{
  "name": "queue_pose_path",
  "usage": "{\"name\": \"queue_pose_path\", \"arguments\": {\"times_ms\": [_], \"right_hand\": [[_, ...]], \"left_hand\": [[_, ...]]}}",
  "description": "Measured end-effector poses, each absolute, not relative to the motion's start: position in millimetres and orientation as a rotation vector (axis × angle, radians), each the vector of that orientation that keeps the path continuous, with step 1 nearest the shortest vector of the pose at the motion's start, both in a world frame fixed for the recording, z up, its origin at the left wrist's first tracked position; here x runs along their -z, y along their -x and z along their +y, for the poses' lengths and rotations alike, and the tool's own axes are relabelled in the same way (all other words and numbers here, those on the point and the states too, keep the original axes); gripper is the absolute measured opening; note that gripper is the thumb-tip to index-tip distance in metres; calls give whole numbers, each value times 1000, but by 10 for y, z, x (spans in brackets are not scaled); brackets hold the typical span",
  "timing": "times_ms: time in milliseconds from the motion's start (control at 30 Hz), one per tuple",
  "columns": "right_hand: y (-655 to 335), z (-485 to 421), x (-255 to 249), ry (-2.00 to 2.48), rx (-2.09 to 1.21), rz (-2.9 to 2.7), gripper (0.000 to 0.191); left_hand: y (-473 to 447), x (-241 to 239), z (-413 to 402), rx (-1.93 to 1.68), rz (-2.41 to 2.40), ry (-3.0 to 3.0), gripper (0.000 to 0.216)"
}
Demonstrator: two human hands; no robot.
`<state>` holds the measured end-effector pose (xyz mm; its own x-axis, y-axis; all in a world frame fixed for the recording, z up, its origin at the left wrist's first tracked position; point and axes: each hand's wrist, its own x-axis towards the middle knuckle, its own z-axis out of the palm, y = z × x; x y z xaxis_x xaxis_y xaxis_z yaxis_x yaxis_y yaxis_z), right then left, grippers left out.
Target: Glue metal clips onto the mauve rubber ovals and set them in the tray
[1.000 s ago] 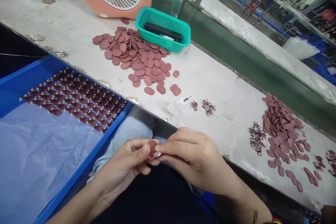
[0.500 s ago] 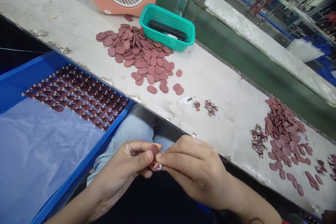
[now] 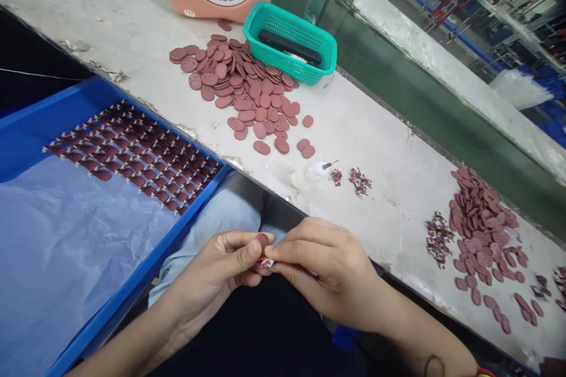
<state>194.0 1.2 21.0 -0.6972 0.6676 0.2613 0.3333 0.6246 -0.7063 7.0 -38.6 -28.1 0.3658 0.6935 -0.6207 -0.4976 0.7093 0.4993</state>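
Above the left hand (image 3: 212, 283) and the right hand (image 3: 327, 271), a passage over the table (image 3: 389, 212) as far as the white squeeze bottle (image 3: 301, 177) and the small clusters of parts (image 3: 359, 181). Farther up, in the way at upper centre: the pile of reddish-brown oval pieces (image 3: 239, 88) and the teal plastic basket (image 3: 289, 44). Toward the right, a gap before the second pile (image 3: 481, 230). At lower left, the raised rim of the blue crate (image 3: 145, 271), a barrier before the rows of pieces (image 3: 132, 156).

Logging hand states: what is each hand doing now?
Left hand: closed, pinching a maroon oval disc.
Right hand: closed, pinching a small pale piece at the disc's edge.
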Motion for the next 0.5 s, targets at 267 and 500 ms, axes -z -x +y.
{"name": "queue_pose_path", "arguments": {"times_ms": [267, 500], "right_hand": [[-1902, 61, -136, 789, -859, -2336, 8], [-1890, 75, -162, 788, -848, -2377, 19]], "left_hand": [[-71, 270, -359, -811, 928, -151, 37], [-15, 376, -392, -782, 820, -135, 34]]}}
